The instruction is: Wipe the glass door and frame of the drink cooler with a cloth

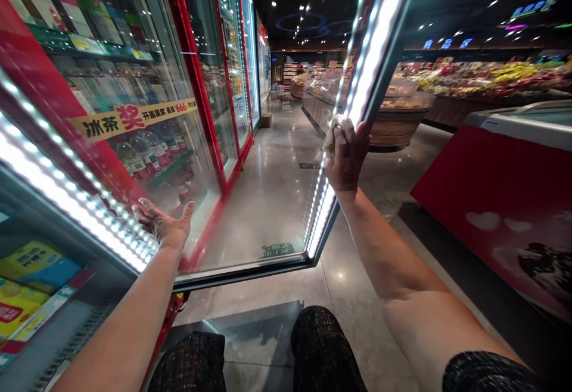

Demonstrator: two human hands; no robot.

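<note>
A glass cooler door [250, 268] with bright LED strips along both sides stands swung open in front of me. My right hand [346, 156] grips a light-coloured cloth [332, 131] against the lit strip on the door's right side. Spread fingers and an outstretched thumb show on my left hand [166, 225], which is at the lower left of the glass, close to the left strip. It holds nothing. A yellow promotional sticker [134, 121] crosses the view above that hand, over shelves of bottles [145, 154] seen through glass.
Red-framed coolers [230, 180] run along the left aisle. Packaged goods [33, 267] sit on a shelf at lower left. A red chest freezer [487, 201] stands to the right, with a wood-sided display stand [395, 127] behind it. My knees are just below the door's bottom edge.
</note>
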